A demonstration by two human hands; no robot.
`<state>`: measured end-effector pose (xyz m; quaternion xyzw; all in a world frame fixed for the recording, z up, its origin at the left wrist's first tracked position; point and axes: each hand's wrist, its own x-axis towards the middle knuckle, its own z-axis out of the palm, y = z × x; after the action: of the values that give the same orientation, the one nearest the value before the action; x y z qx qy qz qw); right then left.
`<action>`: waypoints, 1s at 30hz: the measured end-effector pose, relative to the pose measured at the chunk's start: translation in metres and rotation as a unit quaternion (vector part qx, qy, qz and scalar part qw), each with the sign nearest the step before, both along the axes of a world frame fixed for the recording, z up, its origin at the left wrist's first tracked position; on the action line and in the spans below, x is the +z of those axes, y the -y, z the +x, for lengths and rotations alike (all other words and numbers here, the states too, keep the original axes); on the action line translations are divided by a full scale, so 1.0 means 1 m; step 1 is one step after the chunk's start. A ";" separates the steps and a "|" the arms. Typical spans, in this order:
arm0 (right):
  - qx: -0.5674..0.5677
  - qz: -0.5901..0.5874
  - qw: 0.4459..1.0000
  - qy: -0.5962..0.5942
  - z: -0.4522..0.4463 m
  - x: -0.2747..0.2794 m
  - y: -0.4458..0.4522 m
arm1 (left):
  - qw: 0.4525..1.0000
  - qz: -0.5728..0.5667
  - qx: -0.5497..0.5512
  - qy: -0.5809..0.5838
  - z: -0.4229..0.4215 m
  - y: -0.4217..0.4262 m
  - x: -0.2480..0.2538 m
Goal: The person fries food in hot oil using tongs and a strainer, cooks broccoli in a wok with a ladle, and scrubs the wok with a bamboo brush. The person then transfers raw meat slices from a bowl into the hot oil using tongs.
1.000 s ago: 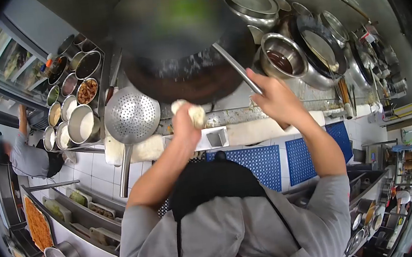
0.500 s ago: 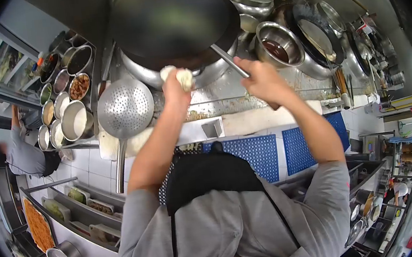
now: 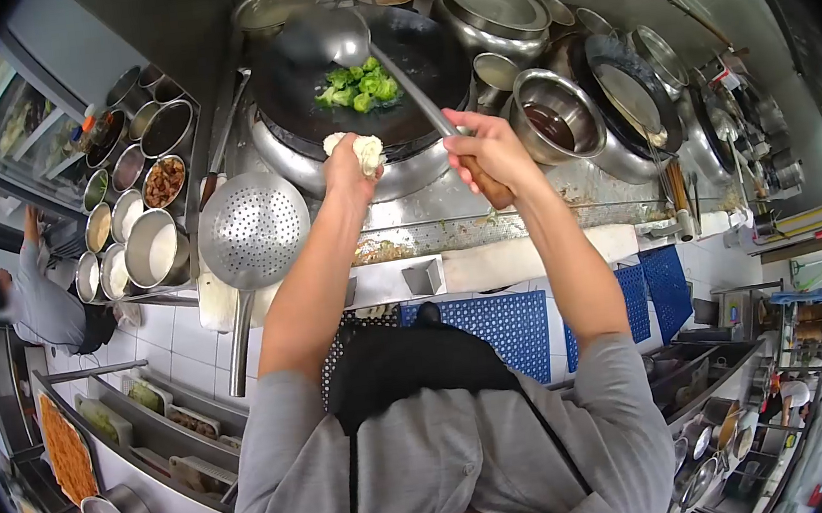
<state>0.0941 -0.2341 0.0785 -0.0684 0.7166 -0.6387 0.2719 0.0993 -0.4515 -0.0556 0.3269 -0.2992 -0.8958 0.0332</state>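
My left hand is closed around a folded white cloth at the near rim of a black wok. Bright green leafy vegetables lie in a heap in the wok. In my right hand is a long-handled metal ladle, gripped at its wooden end. The ladle's bowl hangs over the far part of the wok, just beyond the greens. A grey blur beside the bowl cannot be made out. The cloth hides where my left fingers meet the rim.
A perforated metal skimmer lies to the left. Steel pots of ingredients crowd the left side. Right of the wok stand a steel bowl of dark sauce and another wok. A person stands at far left.
The wok has come down from a raised, blurred position, and the greens now show sharply. My right hand has moved left, and the ladle's bowl has come into sight.
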 end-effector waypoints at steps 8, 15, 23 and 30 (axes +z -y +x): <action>0.059 0.246 0.941 -0.224 0.059 0.006 -0.049 | 0.993 0.085 -0.079 -0.005 0.002 0.012 0.020; 0.145 0.240 0.960 -0.019 0.107 0.109 -0.085 | 0.996 0.044 -0.071 0.009 0.047 -0.017 0.071; 0.108 0.382 0.871 -0.290 0.051 0.056 -0.046 | 0.997 0.059 0.030 -0.044 0.070 -0.044 -0.005; 0.125 0.260 0.955 -0.066 0.108 0.084 -0.059 | 0.998 0.055 -0.014 0.004 0.065 -0.034 0.057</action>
<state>0.2020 -0.1747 0.1627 -0.1265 0.8599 -0.3856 0.3097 0.1642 -0.4177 0.0009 0.3273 -0.2542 -0.9101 0.0013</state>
